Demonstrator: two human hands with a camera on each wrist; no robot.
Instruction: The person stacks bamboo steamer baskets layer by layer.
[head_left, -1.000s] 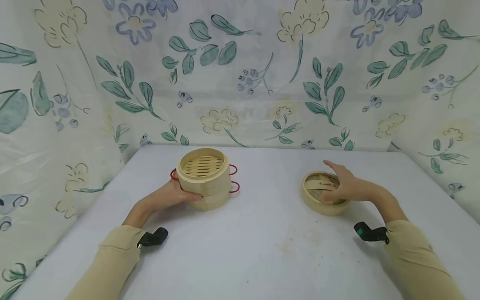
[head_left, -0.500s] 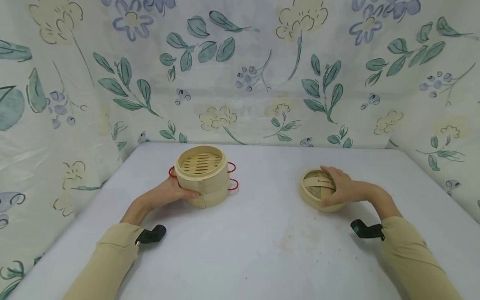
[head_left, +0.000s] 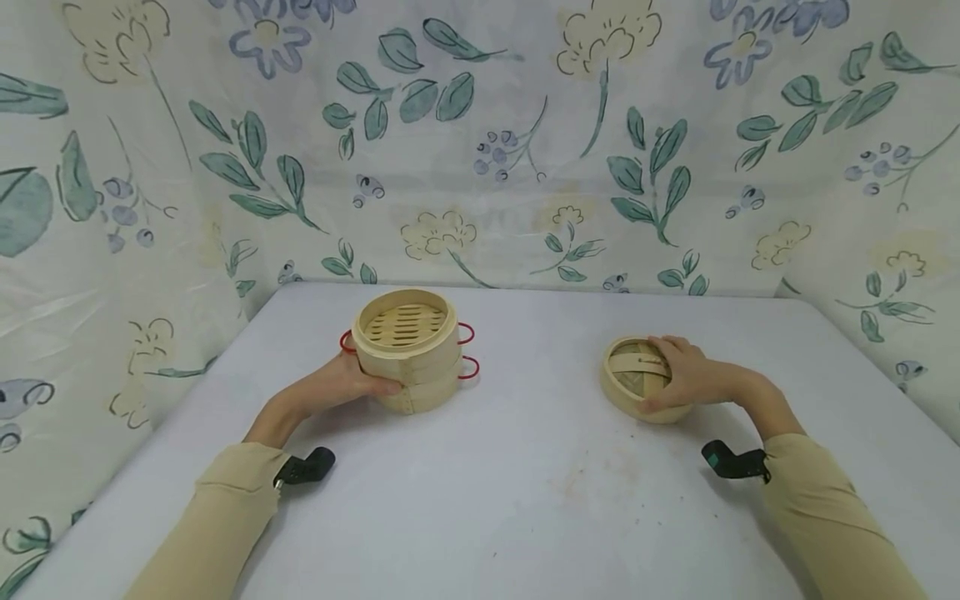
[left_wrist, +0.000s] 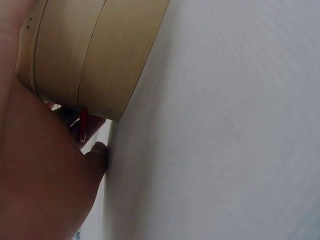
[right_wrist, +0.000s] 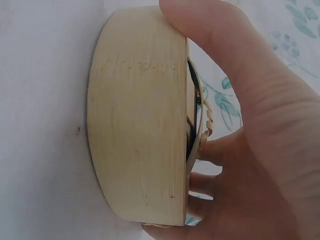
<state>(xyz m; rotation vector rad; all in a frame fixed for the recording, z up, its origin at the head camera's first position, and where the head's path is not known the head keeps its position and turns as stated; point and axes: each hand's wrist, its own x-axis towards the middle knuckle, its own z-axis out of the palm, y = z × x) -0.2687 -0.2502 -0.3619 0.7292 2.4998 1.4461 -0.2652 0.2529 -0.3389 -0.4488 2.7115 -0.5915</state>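
In the head view a two-tier bamboo steamer [head_left: 431, 375] stands upright at the left of the table, with a slatted bottom showing in its uncovered top tier. Red loops [head_left: 470, 367] stick out from its sides. My left hand [head_left: 333, 387] grips it from the left, thumb across the front wall; most of the other fingers are hidden behind it. At the right lies the round bamboo steamer lid [head_left: 626, 385], its woven strap handle facing up. My right hand [head_left: 693, 377] holds the lid by its right side, thumb at the near rim and fingers reaching over to the far rim.
Both things rest on a white table [head_left: 487, 483] with faint brownish stains and small specks. A floral-patterned curtain [head_left: 510, 225] closes off the back and sides. Each wrist wears a black camera [head_left: 306, 467].
My right hand has lowered from hovering over the lid, its raised fingers closing onto the rim. The left hand keeps its hold and the steamer stays in place.
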